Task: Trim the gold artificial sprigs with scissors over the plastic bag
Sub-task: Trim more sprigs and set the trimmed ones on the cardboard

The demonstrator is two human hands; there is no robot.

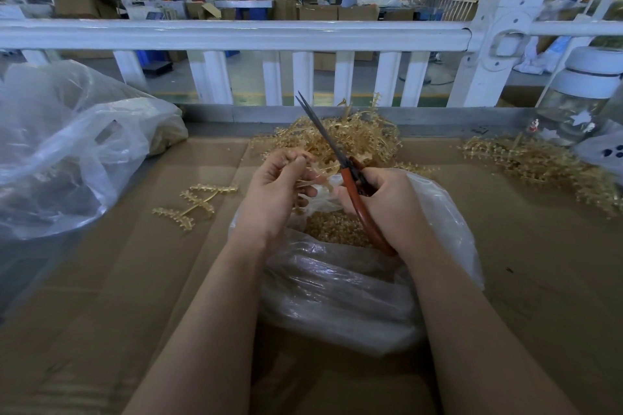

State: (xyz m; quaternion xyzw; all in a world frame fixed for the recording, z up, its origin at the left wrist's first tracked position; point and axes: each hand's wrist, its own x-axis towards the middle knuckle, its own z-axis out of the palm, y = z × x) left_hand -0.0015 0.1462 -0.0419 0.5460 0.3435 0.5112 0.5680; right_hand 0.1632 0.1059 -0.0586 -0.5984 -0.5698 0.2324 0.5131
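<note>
While the left hand point(274, 194) pinches a gold sprig point(312, 178) over the open plastic bag point(337, 283), the right hand point(384, 205) grips red-handled scissors point(344, 165), blades together, pointing away. Beyond the bag lies a heap of sprigs point(357, 138); left of it, loose sprigs point(195, 204) and a larger clear bag point(67, 152); right of it, another heap point(539, 162).

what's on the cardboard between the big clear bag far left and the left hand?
Head view: loose gold sprigs lie on the cardboard between the large clear bag and the left hand; otherwise bare.
</note>
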